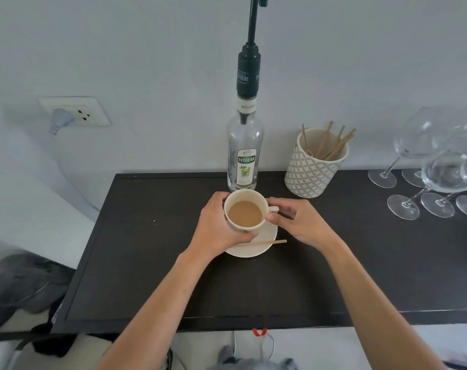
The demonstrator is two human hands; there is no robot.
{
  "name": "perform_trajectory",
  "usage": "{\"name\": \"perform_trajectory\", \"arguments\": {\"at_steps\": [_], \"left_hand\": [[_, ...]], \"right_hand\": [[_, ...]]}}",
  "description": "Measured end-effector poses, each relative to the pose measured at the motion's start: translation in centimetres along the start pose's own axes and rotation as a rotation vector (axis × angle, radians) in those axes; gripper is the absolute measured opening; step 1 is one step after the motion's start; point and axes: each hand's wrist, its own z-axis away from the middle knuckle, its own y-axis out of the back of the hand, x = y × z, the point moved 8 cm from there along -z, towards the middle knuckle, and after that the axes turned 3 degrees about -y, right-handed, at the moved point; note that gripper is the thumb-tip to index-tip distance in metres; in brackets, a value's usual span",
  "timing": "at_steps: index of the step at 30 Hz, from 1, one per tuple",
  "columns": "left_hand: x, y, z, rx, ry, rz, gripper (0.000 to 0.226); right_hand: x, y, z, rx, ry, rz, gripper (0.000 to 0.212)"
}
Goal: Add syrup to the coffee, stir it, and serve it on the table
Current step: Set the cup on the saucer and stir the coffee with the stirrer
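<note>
A cream cup [245, 213] of milky coffee sits over a white saucer [264, 244] in the middle of the dark table [136, 263]. My left hand [216, 231] wraps round the cup's left side. My right hand [299, 222] pinches the cup's handle on the right. A wooden stir stick [264, 243] lies across the saucer's near rim. The clear syrup bottle [244, 153] with a tall black pump stands upright just behind the cup.
A patterned holder [312, 166] with several wooden sticks stands at the back right of the bottle. Several wine glasses [435, 172] crowd the table's right end. A wall socket [75, 112] is at the left; dark clothing [21, 284] lies below the table's left edge.
</note>
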Motion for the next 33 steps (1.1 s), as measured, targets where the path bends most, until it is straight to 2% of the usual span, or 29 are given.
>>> {"name": "perform_trajectory", "arguments": {"at_steps": [12,27,30,33], "left_hand": [[-0.9,-0.8,0.2,-0.028,0.047,0.029,0.086],[-1.0,-1.0,0.4,-0.047,0.085,0.042,0.088],[-1.1,-0.8,0.5,-0.07,0.096,0.049,0.095],[-1.9,0.3,1.0,-0.067,0.136,0.02,0.115]], "right_hand": [[0.4,-0.4,0.2,0.004,-0.016,-0.032,0.029],[0.4,-0.3,0.5,0.045,-0.038,-0.041,0.031],[0.5,-0.1,0.5,0.064,-0.047,-0.037,0.033],[0.6,0.0,0.5,0.082,-0.055,-0.03,0.036]]}}
